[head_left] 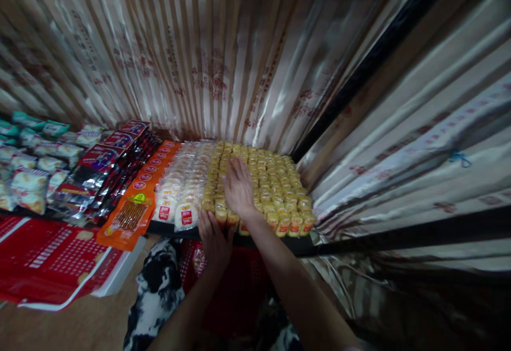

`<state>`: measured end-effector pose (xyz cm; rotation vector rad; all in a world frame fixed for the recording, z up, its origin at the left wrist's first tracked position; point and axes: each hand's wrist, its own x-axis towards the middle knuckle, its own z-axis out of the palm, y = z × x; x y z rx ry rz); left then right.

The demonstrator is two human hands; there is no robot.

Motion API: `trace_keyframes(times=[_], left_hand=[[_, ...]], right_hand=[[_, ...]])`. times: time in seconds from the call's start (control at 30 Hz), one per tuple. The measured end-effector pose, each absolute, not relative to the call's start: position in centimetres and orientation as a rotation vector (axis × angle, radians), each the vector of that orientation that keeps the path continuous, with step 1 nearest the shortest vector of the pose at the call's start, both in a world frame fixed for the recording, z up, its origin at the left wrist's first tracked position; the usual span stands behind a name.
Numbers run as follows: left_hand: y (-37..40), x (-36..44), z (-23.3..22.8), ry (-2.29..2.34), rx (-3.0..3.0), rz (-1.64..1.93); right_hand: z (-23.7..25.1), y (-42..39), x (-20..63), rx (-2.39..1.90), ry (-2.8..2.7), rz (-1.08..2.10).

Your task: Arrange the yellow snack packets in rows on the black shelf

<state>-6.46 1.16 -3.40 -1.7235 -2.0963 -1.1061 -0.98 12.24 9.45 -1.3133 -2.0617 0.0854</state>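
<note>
Rows of small yellow-wrapped packs (275, 181) stand packed closely on a dark shelf (295, 244). My right hand (238, 185) lies flat over their left part, fingers stretched toward the back. At the front edge, my left hand (215, 239) rests against the front packs with its fingers extended; its thumb points right. Neither hand grips anything visible. Just left of the yellow packs are rows of clear-wrapped white buns or cakes (187, 202) with red labels.
Left of these lie orange snack packets (130, 215), dark red shiny packets (101, 170) and pale bagged snacks (32, 183). A red bag (56, 260) with white edging sits below. Striped sheeting (223, 48) hangs behind, with a black pole (359, 69) to the right.
</note>
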Motion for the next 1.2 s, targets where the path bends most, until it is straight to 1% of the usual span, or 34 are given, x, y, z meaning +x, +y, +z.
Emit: trace_keyframes(times=[0.1,0.27,0.4,0.53,0.7,0.83,0.97,1.0,1.1,1.2], left_hand=[[1.2,-6.7,-3.6,-2.079,-1.736,-1.135],[1.1,-7.1,-3.9,-2.111,-1.781,-1.145],[0.9,-7.4,-3.9,-2.095,-1.836,-1.163],[0.8,-7.9,-3.8,-2.05,-1.879,-1.194],[0.4,-8.6,-2.7,-1.95,-1.955,-1.256],[0.5,-9.3,0.5,-1.856,-2.043,-1.291],[3.0,-9.6,4.7,-1.637,-2.17,-1.29],[4.1,-9.5,5.6,-1.589,-2.234,-1.263],[7.3,-8.4,7.3,-1.495,-2.52,-1.01],[10.0,-6.7,7.9,-1.534,-2.659,-0.732]], right_hand=[[8.7,7.8,1.4,-1.33,-1.712,0.057],[3.5,0.3,4.0,-1.444,-1.384,0.097],[0.0,-2.0,4.1,-1.612,-1.196,0.161],[-1.0,-1.3,3.3,-1.644,-1.157,0.115],[-0.5,0.8,2.4,-1.632,-1.113,-0.063],[-0.8,2.2,2.3,-1.696,-1.044,-0.183],[-1.3,3.2,2.7,-1.774,-0.918,-0.219],[-1.4,3.5,2.8,-1.79,-0.896,-0.22],[-1.5,4.3,2.9,-1.833,-0.835,-0.216],[-1.4,5.1,2.8,-1.869,-0.767,-0.194]])
